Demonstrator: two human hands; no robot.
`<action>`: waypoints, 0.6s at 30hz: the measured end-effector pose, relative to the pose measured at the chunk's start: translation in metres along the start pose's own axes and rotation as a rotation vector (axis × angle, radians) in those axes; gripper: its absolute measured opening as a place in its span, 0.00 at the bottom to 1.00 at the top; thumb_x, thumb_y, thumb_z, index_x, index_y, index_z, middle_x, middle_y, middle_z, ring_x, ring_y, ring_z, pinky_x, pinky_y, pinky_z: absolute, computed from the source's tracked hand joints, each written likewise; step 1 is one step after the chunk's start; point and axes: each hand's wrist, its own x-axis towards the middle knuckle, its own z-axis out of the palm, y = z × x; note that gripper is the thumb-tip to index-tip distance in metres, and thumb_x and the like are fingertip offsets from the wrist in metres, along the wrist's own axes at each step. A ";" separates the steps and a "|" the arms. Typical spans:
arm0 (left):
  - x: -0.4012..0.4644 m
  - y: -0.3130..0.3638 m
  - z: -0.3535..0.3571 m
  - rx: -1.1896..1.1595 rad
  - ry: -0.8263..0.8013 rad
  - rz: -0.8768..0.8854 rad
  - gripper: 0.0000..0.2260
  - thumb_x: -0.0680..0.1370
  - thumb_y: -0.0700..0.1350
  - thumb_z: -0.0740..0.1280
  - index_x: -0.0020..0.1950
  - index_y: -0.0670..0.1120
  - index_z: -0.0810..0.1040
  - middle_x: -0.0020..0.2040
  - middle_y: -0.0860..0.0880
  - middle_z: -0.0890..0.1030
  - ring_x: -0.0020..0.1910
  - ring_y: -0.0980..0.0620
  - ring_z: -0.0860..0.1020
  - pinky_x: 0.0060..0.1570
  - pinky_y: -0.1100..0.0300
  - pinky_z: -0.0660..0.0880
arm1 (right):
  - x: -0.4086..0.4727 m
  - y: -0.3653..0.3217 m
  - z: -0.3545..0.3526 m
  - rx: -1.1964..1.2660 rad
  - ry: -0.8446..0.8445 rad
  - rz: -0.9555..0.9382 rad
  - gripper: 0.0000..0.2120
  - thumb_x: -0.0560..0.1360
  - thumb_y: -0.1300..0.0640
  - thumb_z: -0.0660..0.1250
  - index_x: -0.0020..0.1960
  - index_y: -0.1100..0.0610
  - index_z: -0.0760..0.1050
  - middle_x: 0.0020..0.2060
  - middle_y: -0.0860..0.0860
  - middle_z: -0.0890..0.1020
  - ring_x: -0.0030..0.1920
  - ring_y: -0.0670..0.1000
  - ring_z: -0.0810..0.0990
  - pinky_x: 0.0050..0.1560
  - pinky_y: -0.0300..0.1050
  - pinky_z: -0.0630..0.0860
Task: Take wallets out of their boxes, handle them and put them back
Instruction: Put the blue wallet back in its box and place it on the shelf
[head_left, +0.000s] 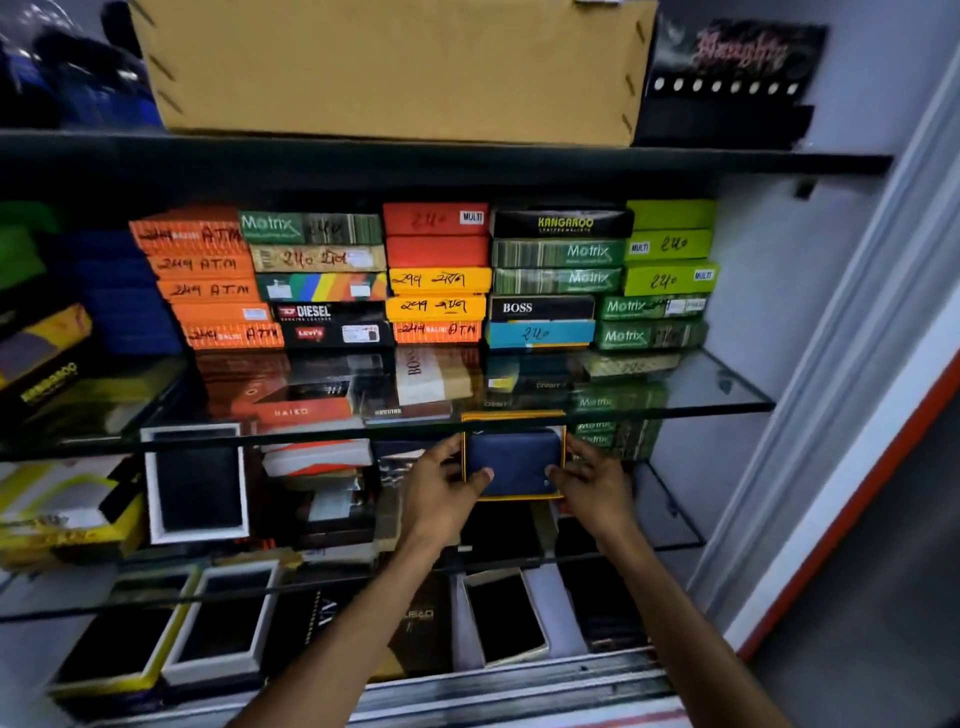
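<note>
Two bare forearms reached up from the bottom edge toward a blue wallet (511, 460) lying in an open, yellow-rimmed box (519, 498). That wallet was a flat rectangle with rounded corners and a matte, leather-like face; its long axis ran left to right, its face turned toward the camera. It sat between both hands, just under the front edge of the glass shelf (727, 402). At its left, the left hand (441, 488) formed a closed grip on the box's side, thumb pressed onto the wallet's lower left corner. At its right, the right hand (592, 483) mirrored it, thumb on the lower right corner, fingers wrapped round the box's right wall. Beside the box stood an upright white-framed box (195, 486) with a dark inside. Above, on the glass, flat cardboard boxes lay stacked in columns: orange boxes (208, 283), green boxes (558, 254) and lime boxes (670, 247). Higher still rested a large brown carton (389, 67).
</note>
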 end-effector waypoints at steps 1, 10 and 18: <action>-0.001 0.000 -0.003 -0.013 -0.010 -0.007 0.24 0.70 0.42 0.75 0.65 0.49 0.76 0.57 0.53 0.82 0.55 0.51 0.81 0.56 0.56 0.78 | -0.003 -0.002 -0.002 0.000 0.017 -0.002 0.23 0.73 0.64 0.71 0.67 0.55 0.75 0.51 0.50 0.83 0.51 0.50 0.81 0.58 0.59 0.80; -0.090 -0.040 -0.081 -0.077 0.083 -0.135 0.15 0.71 0.39 0.74 0.57 0.45 0.81 0.48 0.51 0.85 0.47 0.52 0.83 0.52 0.58 0.79 | -0.133 0.001 0.031 0.026 0.073 -0.172 0.17 0.73 0.70 0.68 0.59 0.57 0.80 0.49 0.50 0.82 0.43 0.40 0.82 0.47 0.27 0.76; -0.191 -0.172 -0.147 0.120 0.139 -0.483 0.04 0.72 0.44 0.74 0.40 0.53 0.85 0.43 0.50 0.87 0.46 0.50 0.84 0.53 0.44 0.80 | -0.229 0.098 0.140 -0.348 -0.524 0.048 0.08 0.75 0.61 0.68 0.51 0.58 0.84 0.51 0.53 0.87 0.49 0.45 0.84 0.51 0.34 0.78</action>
